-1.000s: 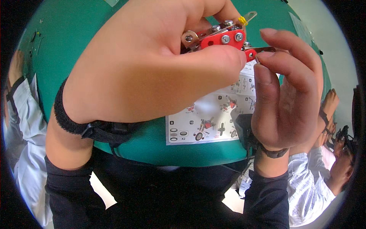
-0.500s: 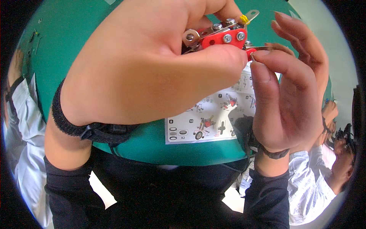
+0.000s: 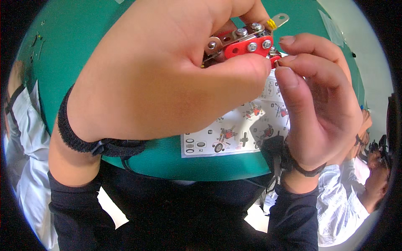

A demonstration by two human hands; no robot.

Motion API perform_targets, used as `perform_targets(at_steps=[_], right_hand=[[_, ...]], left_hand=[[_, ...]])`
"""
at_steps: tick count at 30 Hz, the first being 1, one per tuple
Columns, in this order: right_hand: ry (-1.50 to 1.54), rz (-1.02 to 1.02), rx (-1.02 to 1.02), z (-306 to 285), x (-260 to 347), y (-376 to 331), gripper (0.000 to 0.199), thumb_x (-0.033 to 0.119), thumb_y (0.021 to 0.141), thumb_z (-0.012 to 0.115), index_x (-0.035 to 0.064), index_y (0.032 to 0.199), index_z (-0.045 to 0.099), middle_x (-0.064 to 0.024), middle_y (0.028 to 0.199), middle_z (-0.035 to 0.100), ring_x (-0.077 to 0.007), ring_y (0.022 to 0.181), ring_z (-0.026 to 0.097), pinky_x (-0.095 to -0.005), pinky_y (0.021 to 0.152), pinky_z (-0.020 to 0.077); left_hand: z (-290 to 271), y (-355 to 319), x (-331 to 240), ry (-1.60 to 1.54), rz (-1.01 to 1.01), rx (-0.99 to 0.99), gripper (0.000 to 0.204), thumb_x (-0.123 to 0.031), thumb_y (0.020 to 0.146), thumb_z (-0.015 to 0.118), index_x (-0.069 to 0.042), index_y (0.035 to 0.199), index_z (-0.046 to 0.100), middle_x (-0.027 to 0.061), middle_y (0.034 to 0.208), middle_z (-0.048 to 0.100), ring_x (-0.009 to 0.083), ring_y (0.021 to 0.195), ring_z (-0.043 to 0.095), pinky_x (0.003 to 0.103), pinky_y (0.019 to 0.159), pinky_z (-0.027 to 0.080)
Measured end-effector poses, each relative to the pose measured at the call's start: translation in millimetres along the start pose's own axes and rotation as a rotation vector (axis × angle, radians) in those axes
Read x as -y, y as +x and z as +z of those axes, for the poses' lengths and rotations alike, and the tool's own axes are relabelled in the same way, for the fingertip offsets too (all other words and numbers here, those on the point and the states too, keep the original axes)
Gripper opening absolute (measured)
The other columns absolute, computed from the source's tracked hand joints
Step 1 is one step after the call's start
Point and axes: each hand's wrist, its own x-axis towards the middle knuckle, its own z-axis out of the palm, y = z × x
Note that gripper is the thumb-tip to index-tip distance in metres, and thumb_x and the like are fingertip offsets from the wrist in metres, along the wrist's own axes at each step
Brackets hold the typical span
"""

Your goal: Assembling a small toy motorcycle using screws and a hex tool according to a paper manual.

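Observation:
My left hand (image 3: 163, 79) is closed around a small metal model (image 3: 247, 46) made of red plates, silver perforated strips and several screws. A yellow piece (image 3: 271, 24) sits at its upper right end, by a rounded silver tab (image 3: 281, 19). My left thumb presses along the near side of the red plate. My right hand (image 3: 322, 88) pinches with thumb and forefinger at the model's right end, on a small thin metal piece, perhaps a screw (image 3: 276, 63); the fingertips hide most of it. The other right fingers are curled above, apart from the model.
Below my hands a printed instruction sheet (image 3: 201, 129) lies on the green table (image 3: 167, 161). Small loose parts (image 3: 39, 39) are at the far left. A clear plastic bag (image 3: 331, 27) lies far right. People in white sit at the left (image 3: 27, 138) and right (image 3: 341, 209).
The model has shifted slightly right and down, tilting a little. My right hand has moved right, and its upper fingers have curled. The thumb and forefinger still pinch at the model's end.

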Motion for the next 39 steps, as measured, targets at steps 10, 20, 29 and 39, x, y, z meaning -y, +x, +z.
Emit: perform_targets(at_steps=[10, 20, 29, 39], right_hand=[[0.127, 0.177, 0.008, -8.6, -10.8, -3.8, 0.012, -0.006, 0.083, 0.064, -0.0051, 0.095, 0.062, -0.0168, 0.105, 0.060, -0.0236, 0.103, 0.056, -0.0300, 0.089, 0.0453], [0.316, 0.344, -0.074, -5.7, -7.9, -7.4, 0.013, -0.007, 0.086, 0.062, -0.0066, 0.099, 0.062, -0.0172, 0.107, 0.061, -0.0193, 0.092, 0.061, -0.0288, 0.079, 0.0533], [0.214, 0.320, -0.077, -1.9, -4.1, -7.8, 0.012, -0.006, 0.087, 0.063, -0.0079, 0.099, 0.061, -0.0168, 0.106, 0.061, -0.0183, 0.088, 0.061, -0.0272, 0.075, 0.0531], [0.193, 0.351, -0.148, 3.4, 1.1, -8.9, 0.021, -0.010, 0.085, 0.064, -0.0074, 0.104, 0.058, -0.0162, 0.102, 0.063, -0.0170, 0.084, 0.063, -0.0251, 0.072, 0.0529]], left_hand=[[9.2, -2.6, -2.2, 0.058, 0.046, -0.017, 0.023, -0.015, 0.090, 0.064, 0.001, 0.105, 0.060, 0.0061, 0.087, 0.063, 0.0116, 0.073, 0.058, 0.023, 0.064, 0.046], [14.5, -2.8, 0.5, 0.119, 0.096, -0.049, 0.023, -0.014, 0.089, 0.065, 0.001, 0.105, 0.060, 0.0069, 0.089, 0.063, 0.0127, 0.074, 0.060, 0.024, 0.064, 0.047], [14.5, -6.4, 5.0, 0.179, 0.135, -0.079, 0.022, -0.013, 0.088, 0.065, 0.001, 0.105, 0.060, 0.0076, 0.090, 0.064, 0.0136, 0.075, 0.061, 0.024, 0.065, 0.048], [21.2, -6.3, 3.0, 0.237, 0.196, -0.105, 0.022, -0.012, 0.087, 0.066, 0.000, 0.105, 0.060, 0.0084, 0.091, 0.064, 0.0147, 0.076, 0.062, 0.024, 0.066, 0.049]])
